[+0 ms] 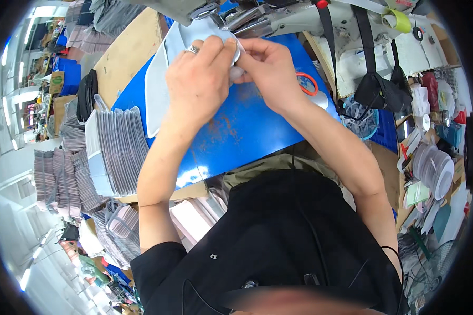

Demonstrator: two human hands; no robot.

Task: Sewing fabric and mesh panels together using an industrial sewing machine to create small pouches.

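Note:
A pale blue-grey fabric piece (157,86) lies on the blue tabletop (242,126), below the sewing machine head (215,14). My left hand (199,79), with a ring on one finger, is closed on the fabric's right part, fingers curled over it. Close against it, my right hand (268,68) pinches the fabric's edge between thumb and fingers. A small shiny, curved silvery thing (237,54) shows between the two hands; its kind is unclear. Beneath it is a whitish lump (236,74), partly covered by fingers. To the right of my right hand lie orange-handled scissors (308,84).
Left of the table stand stacks of grey-edged fabric pieces (123,152). A black pouch on straps (381,92) hangs at the right, above a clear bluish basket (362,123). Spools (433,165) crowd the far right. The sewing machine body (299,20) spans the table's back.

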